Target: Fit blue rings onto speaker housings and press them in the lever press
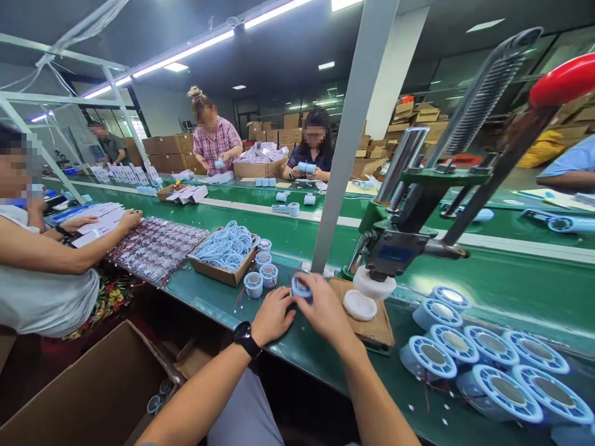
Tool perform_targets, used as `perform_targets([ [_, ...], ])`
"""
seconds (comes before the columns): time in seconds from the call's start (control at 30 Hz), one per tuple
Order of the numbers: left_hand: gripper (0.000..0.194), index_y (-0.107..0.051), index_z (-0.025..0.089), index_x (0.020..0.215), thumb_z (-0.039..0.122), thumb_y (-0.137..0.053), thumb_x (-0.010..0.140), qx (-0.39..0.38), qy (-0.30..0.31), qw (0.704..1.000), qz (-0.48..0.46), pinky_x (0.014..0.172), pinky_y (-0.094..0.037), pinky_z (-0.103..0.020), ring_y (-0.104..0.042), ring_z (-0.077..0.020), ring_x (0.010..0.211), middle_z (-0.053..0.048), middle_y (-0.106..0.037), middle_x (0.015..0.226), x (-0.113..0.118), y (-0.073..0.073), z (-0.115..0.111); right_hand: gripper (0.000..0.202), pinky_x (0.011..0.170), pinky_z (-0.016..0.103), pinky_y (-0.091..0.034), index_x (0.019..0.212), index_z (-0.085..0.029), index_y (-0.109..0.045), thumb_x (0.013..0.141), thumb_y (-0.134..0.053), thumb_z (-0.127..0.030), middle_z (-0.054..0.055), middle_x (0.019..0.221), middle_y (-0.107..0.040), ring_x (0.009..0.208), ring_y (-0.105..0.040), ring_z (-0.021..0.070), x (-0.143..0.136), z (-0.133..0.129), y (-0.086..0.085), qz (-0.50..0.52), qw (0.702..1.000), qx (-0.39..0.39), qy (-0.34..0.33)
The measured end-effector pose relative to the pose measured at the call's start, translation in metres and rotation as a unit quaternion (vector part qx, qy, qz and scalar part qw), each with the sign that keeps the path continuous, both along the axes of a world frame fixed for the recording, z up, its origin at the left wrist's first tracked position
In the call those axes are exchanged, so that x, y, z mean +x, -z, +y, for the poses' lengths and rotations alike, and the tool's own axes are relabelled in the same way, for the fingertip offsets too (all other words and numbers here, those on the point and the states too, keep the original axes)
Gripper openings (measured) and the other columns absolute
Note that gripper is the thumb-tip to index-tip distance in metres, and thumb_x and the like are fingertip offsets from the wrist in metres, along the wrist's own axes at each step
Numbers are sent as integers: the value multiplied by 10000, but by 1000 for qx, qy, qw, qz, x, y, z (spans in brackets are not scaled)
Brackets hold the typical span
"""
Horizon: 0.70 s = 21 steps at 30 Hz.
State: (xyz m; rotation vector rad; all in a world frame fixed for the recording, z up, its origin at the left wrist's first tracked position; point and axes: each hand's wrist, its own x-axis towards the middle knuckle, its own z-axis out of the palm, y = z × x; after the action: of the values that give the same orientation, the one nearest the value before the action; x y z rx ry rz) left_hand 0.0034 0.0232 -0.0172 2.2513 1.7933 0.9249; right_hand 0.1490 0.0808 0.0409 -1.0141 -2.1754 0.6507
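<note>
Over the green bench, my right hand (325, 310) grips a small light-blue round housing (301, 286), thumb and fingers around it. Beside it, my left hand (273, 314), with a black watch on the wrist, rests low with curled fingers close to the housing's near edge. Whether those fingertips hold a wire or anything else is hidden. Left of my hands stand several similar blue housings (253, 283) with round grey faces, thin red wires trailing from some. To the right is a hand press (395, 248) with a red handle and a white pad above a white round nest (359, 305).
A cardboard tray (220, 272) holds light-blue cords. Several larger-looking blue housings (499, 393) cover the right of the bench. A grey post (346, 136) rises behind my hands. An open carton (88, 390) stands below left. Co-workers sit at left and across the green conveyor (232, 210).
</note>
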Motion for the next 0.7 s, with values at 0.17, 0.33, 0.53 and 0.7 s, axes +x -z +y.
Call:
perform_targets([
  [0.17,420,-709,169,972,-53,-384,826,84,-66,992,-60,888,-549,-283,-679,-150,940,-53,-732,992,-16,-28,-6,394,1004,411,-484,1169,-220,-648,810,-487,-203,103,1244,-540,1115,-578,224,35,-48,50,27,999,-29,-35],
  [0.33,418,-674,150,1150,20,-350,920,9,-226,962,152,947,-509,-285,-659,-165,1036,-86,-713,1110,-86,-109,31,404,1059,482,-448,1164,-230,-655,824,-439,-203,116,1388,-463,1258,-514,263,27,-56,71,67,997,-19,-19],
  [0.53,233,-751,137,908,27,-594,776,-97,-238,929,267,961,-496,-376,-667,-274,1037,-132,-721,953,-155,-143,86,368,1057,535,-411,1049,-231,-662,745,-466,-164,92,1373,-500,1275,-485,285,34,-59,60,88,994,-11,-56],
  [0.7,201,-746,161,882,77,-576,816,-132,-212,910,330,924,-499,-334,-664,-251,1039,-113,-712,972,-167,-140,95,175,1011,545,-412,934,-235,-665,854,-543,-332,79,1327,-557,1242,-491,306,36,-60,55,116,991,-28,-63],
])
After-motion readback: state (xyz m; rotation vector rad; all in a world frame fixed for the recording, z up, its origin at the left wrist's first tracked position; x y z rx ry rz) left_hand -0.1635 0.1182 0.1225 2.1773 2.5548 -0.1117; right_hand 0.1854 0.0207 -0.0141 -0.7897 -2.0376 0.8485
